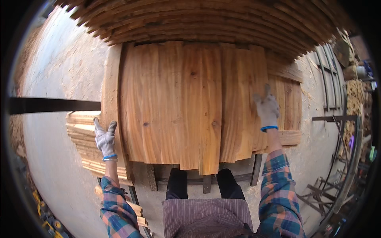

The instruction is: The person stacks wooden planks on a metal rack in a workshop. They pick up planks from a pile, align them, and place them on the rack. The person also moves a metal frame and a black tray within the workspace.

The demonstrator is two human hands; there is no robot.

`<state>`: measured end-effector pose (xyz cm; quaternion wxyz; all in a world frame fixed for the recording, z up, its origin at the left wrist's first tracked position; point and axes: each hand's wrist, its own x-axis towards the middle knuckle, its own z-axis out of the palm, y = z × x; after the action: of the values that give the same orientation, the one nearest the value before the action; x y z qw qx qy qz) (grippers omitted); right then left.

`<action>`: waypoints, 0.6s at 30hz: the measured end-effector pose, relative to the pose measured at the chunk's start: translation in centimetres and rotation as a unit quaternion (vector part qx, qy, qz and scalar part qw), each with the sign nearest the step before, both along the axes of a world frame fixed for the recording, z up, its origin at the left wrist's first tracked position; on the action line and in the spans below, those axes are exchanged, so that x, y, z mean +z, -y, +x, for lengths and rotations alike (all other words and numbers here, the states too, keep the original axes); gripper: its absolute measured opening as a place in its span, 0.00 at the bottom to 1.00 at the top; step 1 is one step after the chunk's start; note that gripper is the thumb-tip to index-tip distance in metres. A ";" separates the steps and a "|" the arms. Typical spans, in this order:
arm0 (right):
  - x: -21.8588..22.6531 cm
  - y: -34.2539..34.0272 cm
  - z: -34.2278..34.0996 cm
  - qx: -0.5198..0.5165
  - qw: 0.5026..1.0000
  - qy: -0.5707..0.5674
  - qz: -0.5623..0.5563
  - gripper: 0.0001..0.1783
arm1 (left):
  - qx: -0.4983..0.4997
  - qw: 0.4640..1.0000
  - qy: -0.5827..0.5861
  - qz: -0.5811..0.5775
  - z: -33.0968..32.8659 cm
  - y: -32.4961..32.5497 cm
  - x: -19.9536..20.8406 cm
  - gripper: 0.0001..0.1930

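Wooden boards (170,103) lie side by side in a wide layer in front of me, their near ends uneven. My left hand (105,141), in a pale work glove with a blue band at the wrist, is at the left side, by a long upright-running plank (112,79). Its fingers and thumb are apart; whether it touches the plank I cannot tell. My right hand (268,111), gloved the same way, is over the boards at the right, fingers stretched out and slightly blurred. Neither hand grips a board.
A tall stack of boards (198,23) rises along the far side. More planks (95,154) are piled at the left, near a dark metal bar (55,105). Metal frames (337,119) and wood scraps stand at the right. A metal support (152,178) shows beneath the near board ends.
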<state>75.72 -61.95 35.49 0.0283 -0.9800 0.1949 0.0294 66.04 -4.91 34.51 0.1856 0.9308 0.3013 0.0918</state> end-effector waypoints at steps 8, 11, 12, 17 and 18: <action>4.2 -16.7 -1.9 0.037 0.967 -0.183 0.176 0.56 | -0.052 0.996 -0.016 0.066 4.1 2.6 -2.3 0.48; 5.5 -9.1 -3.0 -0.019 0.936 -0.084 0.342 0.56 | -0.047 0.997 -0.065 0.018 4.3 2.1 -0.1 0.47; 6.8 -7.0 -3.1 -0.038 0.941 -0.065 0.330 0.52 | -0.054 0.996 -0.067 -0.010 4.1 1.2 0.5 0.46; 3.6 8.2 -2.2 -0.110 0.979 -0.006 0.169 0.41 | 0.011 0.893 0.022 -0.449 -2.0 4.0 3.6 0.30; 2.0 10.0 -1.3 -0.118 0.981 -0.010 0.151 0.40 | 0.033 0.872 0.057 -0.485 -4.0 6.8 3.8 0.29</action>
<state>74.38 -71.92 37.48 0.1771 -0.9341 0.3031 0.0651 62.06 -11.67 38.32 0.6274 0.7065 0.3275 -0.0071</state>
